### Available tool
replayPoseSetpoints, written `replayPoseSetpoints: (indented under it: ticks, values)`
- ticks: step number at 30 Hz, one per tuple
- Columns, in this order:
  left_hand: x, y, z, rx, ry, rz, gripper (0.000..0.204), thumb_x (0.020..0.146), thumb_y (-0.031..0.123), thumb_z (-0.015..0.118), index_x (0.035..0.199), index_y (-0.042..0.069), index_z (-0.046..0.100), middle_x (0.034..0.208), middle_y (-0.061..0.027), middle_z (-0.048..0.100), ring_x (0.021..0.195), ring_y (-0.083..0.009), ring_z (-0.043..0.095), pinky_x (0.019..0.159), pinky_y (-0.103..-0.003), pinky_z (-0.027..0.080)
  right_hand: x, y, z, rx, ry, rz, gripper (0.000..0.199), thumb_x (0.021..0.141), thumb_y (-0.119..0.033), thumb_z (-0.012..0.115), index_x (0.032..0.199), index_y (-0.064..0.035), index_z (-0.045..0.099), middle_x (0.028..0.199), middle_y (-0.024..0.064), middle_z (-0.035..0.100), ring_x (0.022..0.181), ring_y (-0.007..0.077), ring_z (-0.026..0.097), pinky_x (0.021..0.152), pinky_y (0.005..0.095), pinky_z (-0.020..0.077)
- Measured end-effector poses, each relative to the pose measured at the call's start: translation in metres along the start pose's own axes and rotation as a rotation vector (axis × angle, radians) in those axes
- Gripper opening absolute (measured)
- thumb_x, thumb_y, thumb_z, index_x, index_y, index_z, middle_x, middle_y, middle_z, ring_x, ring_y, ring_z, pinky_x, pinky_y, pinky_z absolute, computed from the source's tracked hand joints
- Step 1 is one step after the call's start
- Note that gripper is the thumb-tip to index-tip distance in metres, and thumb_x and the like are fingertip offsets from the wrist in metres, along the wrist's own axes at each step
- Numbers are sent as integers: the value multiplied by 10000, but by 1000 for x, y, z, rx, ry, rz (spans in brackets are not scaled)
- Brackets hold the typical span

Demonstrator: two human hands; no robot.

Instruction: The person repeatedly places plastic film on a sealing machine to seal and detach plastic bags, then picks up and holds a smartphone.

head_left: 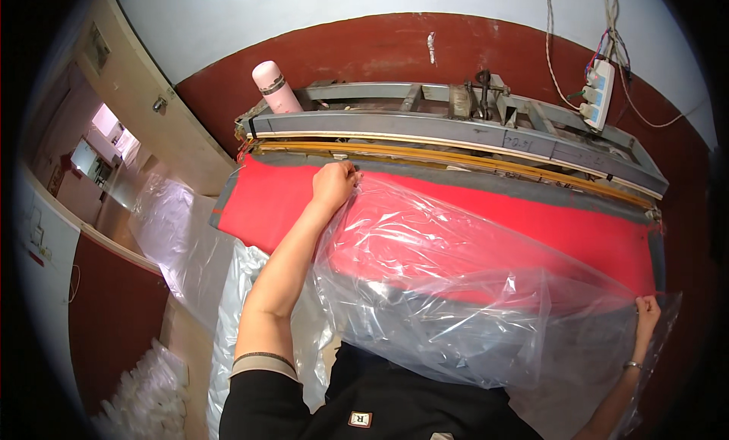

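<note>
A sheet of clear plastic film [448,326] is stretched between my two hands, partly over a red-covered work surface [273,201]. My left hand [332,186] pinches one corner of the film near the back edge of the red surface. At the far right, my right hand [647,311] grips another part of the film by the front right corner of that surface. The film sags in wrinkles toward my body. Directly behind the red surface runs a long metal sealing machine [456,125] with a yellow-orange strip along its front.
A pink bottle [275,87] stands on the machine's left end. A power strip [598,94] with cords hangs at the right. More plastic film [186,235] and a silvery bundle [235,303] lie to my left. Clear bags [148,394] are heaped below, near a door [144,83].
</note>
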State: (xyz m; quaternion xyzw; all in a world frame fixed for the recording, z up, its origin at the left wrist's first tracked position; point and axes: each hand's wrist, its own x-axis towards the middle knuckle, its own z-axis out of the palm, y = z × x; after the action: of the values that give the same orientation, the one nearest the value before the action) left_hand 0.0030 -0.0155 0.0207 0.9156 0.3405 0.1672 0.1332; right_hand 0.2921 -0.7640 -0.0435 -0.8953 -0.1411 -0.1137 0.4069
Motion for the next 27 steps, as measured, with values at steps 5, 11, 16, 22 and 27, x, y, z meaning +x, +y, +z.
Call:
replayPoseSetpoints:
  ticks: [5,11,16,22,27]
  values:
    - [1,6,10,135,44,23,197,754,253,632,844,78,615,737,-133,618,747,-302,596,639,-412,456,-7,-7,0,15,-10,22,199,755,-47,626,629,-65,472,592,-87,313,552,22,271,479,196,214]
    - [2,4,10,-20,223,139,184,744,223,642,860,92,585,768,-114,613,754,-293,589,627,-403,454,-8,-12,0,-41,-3,-1,209,750,-62,636,624,-67,470,591,-85,317,552,22,274,477,196,215]
    - [11,-9,16,-159,-6,54,135,747,189,633,839,93,609,833,-101,604,763,-277,586,631,-362,448,-1,-23,5,10,-10,30,208,767,-99,634,635,-45,483,581,-74,349,557,37,302,479,213,239]
    - [28,-15,-10,-618,56,-28,78,765,77,564,741,7,587,749,-59,572,651,-136,540,608,-260,436,48,-52,17,-102,125,-108,266,822,-175,602,646,-25,470,575,-43,354,559,61,309,492,239,277]
    - [30,-7,-42,-1147,359,-198,106,839,128,477,818,35,522,719,-41,549,652,-115,507,583,-246,409,120,-74,71,176,365,-21,198,859,-187,544,749,-23,528,620,-9,493,576,76,429,533,238,371]
